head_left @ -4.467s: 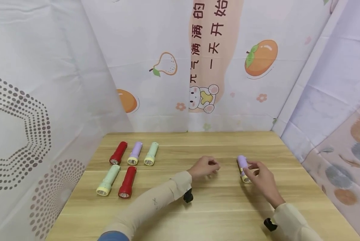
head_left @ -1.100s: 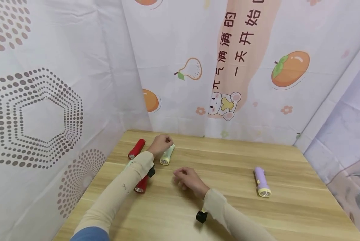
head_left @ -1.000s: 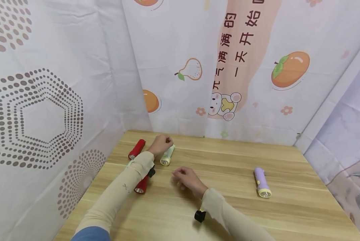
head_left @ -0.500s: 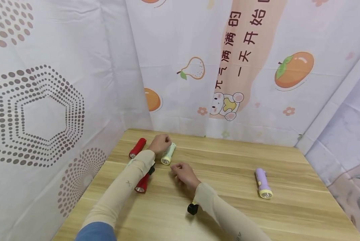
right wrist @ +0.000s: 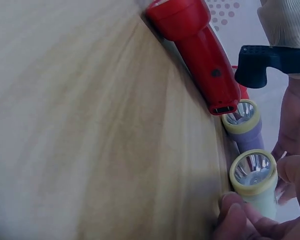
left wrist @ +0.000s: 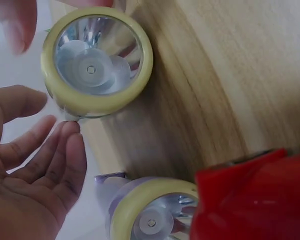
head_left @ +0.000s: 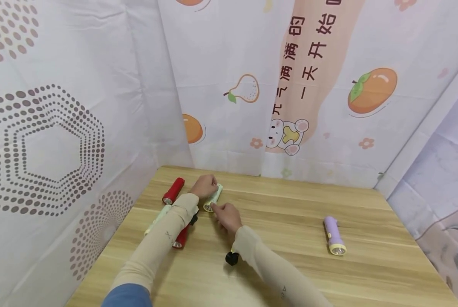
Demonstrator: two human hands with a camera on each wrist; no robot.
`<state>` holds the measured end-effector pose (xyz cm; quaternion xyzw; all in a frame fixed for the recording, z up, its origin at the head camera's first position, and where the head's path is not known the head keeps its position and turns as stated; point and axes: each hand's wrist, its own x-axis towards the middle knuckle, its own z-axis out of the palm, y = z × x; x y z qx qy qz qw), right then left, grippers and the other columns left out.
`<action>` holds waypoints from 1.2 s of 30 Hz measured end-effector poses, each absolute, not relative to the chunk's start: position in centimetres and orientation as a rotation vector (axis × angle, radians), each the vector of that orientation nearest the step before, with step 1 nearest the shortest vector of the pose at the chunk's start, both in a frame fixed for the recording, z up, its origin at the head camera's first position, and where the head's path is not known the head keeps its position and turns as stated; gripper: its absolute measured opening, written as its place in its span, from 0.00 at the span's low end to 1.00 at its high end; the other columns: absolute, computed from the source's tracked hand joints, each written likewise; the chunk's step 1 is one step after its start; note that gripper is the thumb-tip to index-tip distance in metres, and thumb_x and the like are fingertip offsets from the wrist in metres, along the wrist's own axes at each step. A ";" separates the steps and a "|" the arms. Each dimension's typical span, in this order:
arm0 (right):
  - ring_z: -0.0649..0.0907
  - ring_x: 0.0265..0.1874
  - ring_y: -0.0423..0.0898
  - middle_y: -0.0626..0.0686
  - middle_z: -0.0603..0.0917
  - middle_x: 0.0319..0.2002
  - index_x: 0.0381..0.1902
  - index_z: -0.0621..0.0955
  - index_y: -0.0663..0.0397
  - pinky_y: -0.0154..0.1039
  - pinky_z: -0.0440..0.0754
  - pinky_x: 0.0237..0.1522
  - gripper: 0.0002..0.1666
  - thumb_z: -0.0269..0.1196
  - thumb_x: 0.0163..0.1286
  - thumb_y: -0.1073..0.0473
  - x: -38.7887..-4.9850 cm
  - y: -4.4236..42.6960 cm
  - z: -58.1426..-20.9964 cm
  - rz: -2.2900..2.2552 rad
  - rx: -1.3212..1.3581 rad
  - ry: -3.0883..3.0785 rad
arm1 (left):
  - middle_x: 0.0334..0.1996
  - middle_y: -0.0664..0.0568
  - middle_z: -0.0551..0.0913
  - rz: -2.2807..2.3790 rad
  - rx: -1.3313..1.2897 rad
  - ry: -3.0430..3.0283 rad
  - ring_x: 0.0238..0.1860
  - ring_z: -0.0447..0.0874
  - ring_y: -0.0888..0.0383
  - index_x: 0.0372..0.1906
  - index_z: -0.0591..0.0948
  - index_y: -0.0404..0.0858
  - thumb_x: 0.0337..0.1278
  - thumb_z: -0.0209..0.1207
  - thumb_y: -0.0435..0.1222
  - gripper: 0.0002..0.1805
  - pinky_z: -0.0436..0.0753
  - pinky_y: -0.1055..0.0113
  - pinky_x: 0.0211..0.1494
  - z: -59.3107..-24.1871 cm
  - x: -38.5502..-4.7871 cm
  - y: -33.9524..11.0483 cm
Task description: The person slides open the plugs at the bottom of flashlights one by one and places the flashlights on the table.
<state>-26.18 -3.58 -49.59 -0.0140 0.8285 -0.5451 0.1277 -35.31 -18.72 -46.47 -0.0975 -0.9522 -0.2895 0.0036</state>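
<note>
A pale green flashlight (head_left: 215,197) with a yellow rim lies on the table at the left back. My left hand (head_left: 204,186) is at its tail end, fingers loosely bent. In the left wrist view those fingertips (left wrist: 72,131) appear to meet the flashlight's side, the thumb held apart. My right hand (head_left: 229,216) reaches the lamp end from the near right. Its fingers (right wrist: 235,215) lie on either side of the yellow rim in the right wrist view; in the left wrist view, one finger stands clear of the rim.
Beside the green flashlight lies a purple flashlight (right wrist: 247,137), hidden by my left arm in the head view. Red flashlights (head_left: 174,190) (right wrist: 205,65) and another green flashlight (head_left: 157,218) lie around that arm. A purple flashlight (head_left: 333,234) lies alone at the right. Printed curtains hang behind.
Both hands have moved left, leaving the purple flashlight at right. Over the last second my right hand has advanced to the green flashlight's lamp end; my left hand has stayed near its tail.
</note>
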 end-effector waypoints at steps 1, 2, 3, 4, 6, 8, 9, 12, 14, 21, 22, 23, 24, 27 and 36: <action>0.71 0.09 0.42 0.53 0.81 0.19 0.29 0.83 0.62 0.35 0.70 0.10 0.31 0.61 0.74 0.38 -26.3 -3.6 -49.5 -1.560 -0.043 2.431 | 0.39 0.45 0.85 -0.886 -0.304 -2.986 0.38 0.81 0.52 0.43 0.83 0.32 0.64 0.63 0.33 0.08 0.82 0.57 0.45 -46.5 -35.4 -18.7; 0.70 0.09 0.42 0.52 0.79 0.16 0.26 0.83 0.63 0.35 0.70 0.09 0.33 0.61 0.74 0.37 -26.5 -3.7 -49.3 -1.532 -0.045 2.453 | 0.40 0.44 0.86 -0.866 -0.302 -2.988 0.39 0.82 0.52 0.43 0.83 0.31 0.64 0.64 0.33 0.09 0.83 0.57 0.46 -46.5 -35.4 -18.6; 0.70 0.08 0.42 0.52 0.78 0.14 0.23 0.82 0.62 0.35 0.69 0.09 0.35 0.60 0.74 0.37 -26.6 -3.7 -49.2 -1.506 -0.042 2.472 | 0.41 0.43 0.86 -0.855 -0.303 -2.991 0.39 0.82 0.51 0.44 0.83 0.30 0.63 0.65 0.33 0.10 0.83 0.56 0.47 -46.4 -35.5 -18.6; 0.70 0.08 0.42 0.51 0.77 0.13 0.20 0.82 0.62 0.35 0.69 0.09 0.36 0.60 0.74 0.36 -26.8 -3.7 -49.1 -1.484 -0.034 2.485 | 0.42 0.42 0.86 -0.844 -0.302 -2.993 0.40 0.82 0.50 0.44 0.84 0.29 0.63 0.66 0.34 0.11 0.83 0.56 0.48 -46.4 -35.6 -18.5; 0.70 0.07 0.43 0.51 0.75 0.11 0.18 0.80 0.60 0.35 0.69 0.09 0.37 0.59 0.74 0.35 -27.0 -3.7 -49.0 -1.456 -0.029 2.503 | 0.44 0.41 0.86 -0.845 -0.289 -2.999 0.41 0.83 0.50 0.45 0.84 0.28 0.62 0.67 0.34 0.13 0.83 0.56 0.49 -46.3 -35.7 -18.4; 0.70 0.08 0.44 0.51 0.75 0.11 0.16 0.79 0.58 0.36 0.70 0.09 0.37 0.59 0.74 0.35 -27.2 -3.8 -48.9 -1.447 -0.034 2.506 | 0.42 0.42 0.86 -0.863 -0.265 -3.006 0.40 0.82 0.51 0.44 0.84 0.28 0.61 0.68 0.34 0.12 0.83 0.57 0.47 -46.3 -35.8 -18.3; 0.71 0.08 0.44 0.51 0.75 0.11 0.16 0.79 0.57 0.36 0.70 0.10 0.36 0.59 0.74 0.35 -27.2 -3.8 -49.0 -1.449 -0.036 2.501 | 0.39 0.44 0.85 -0.870 -0.245 -3.015 0.38 0.81 0.52 0.42 0.83 0.30 0.61 0.68 0.34 0.11 0.82 0.59 0.44 -46.3 -35.7 -18.2; 0.71 0.08 0.44 0.51 0.75 0.11 0.15 0.77 0.55 0.36 0.71 0.10 0.35 0.59 0.73 0.35 -27.5 -3.9 -49.1 -1.449 -0.038 2.487 | 0.25 0.53 0.75 -0.894 -0.205 -3.053 0.27 0.71 0.58 0.29 0.79 0.35 0.62 0.68 0.34 0.10 0.74 0.66 0.32 -46.4 -35.7 -18.0; 0.72 0.08 0.44 0.52 0.75 0.10 0.14 0.77 0.54 0.36 0.71 0.10 0.35 0.60 0.72 0.36 -27.7 -3.9 -49.3 -1.454 -0.036 2.486 | 0.18 0.56 0.66 -0.902 -0.202 -3.074 0.21 0.63 0.60 0.22 0.73 0.39 0.63 0.67 0.33 0.17 0.66 0.68 0.25 -46.5 -35.7 -17.9; 0.71 0.07 0.43 0.51 0.75 0.09 0.11 0.72 0.49 0.35 0.69 0.10 0.34 0.66 0.69 0.38 -28.2 -4.3 -49.7 -1.515 -0.023 2.455 | 0.11 0.59 0.56 -0.912 -0.222 -3.104 0.15 0.53 0.63 0.12 0.65 0.43 0.64 0.67 0.34 0.28 0.60 0.70 0.19 -46.5 -35.6 -18.1; 0.71 0.07 0.43 0.51 0.75 0.10 0.12 0.72 0.49 0.35 0.69 0.10 0.33 0.67 0.70 0.39 -28.2 -4.4 -49.7 -1.533 -0.026 2.444 | 0.11 0.59 0.56 -0.905 -0.223 -3.107 0.15 0.53 0.63 0.11 0.65 0.43 0.64 0.67 0.34 0.28 0.60 0.70 0.19 -46.5 -35.6 -18.1; 0.71 0.08 0.43 0.51 0.75 0.10 0.13 0.72 0.48 0.35 0.69 0.11 0.32 0.67 0.70 0.40 -28.2 -4.4 -49.8 -1.550 -0.031 2.433 | 0.10 0.58 0.56 -0.899 -0.225 -3.106 0.15 0.53 0.63 0.11 0.65 0.43 0.65 0.67 0.35 0.29 0.60 0.70 0.19 -46.5 -35.5 -18.2; 0.71 0.08 0.42 0.51 0.75 0.11 0.14 0.73 0.49 0.35 0.69 0.11 0.30 0.67 0.71 0.41 -28.2 -4.5 -49.8 -1.566 -0.038 2.426 | 0.10 0.58 0.56 -0.888 -0.231 -3.100 0.15 0.53 0.63 0.11 0.66 0.43 0.65 0.67 0.35 0.29 0.59 0.70 0.19 -46.5 -35.5 -18.4; 0.72 0.10 0.42 0.50 0.76 0.14 0.21 0.78 0.55 0.35 0.70 0.12 0.25 0.68 0.71 0.44 -28.2 -4.6 -50.0 -1.606 -0.058 2.397 | 0.09 0.58 0.57 -0.888 -0.232 -3.073 0.13 0.54 0.63 0.10 0.67 0.43 0.67 0.66 0.38 0.29 0.60 0.70 0.18 -46.5 -35.4 -18.8; 0.77 0.16 0.44 0.57 0.84 0.26 0.47 0.79 0.63 0.37 0.74 0.16 0.24 0.71 0.70 0.47 -27.8 -4.9 -49.9 -1.661 -0.119 2.354 | 0.21 0.53 0.79 -1.026 -0.134 -2.988 0.23 0.74 0.57 0.28 0.86 0.33 0.73 0.59 0.44 0.20 0.74 0.68 0.27 -46.0 -35.3 -20.2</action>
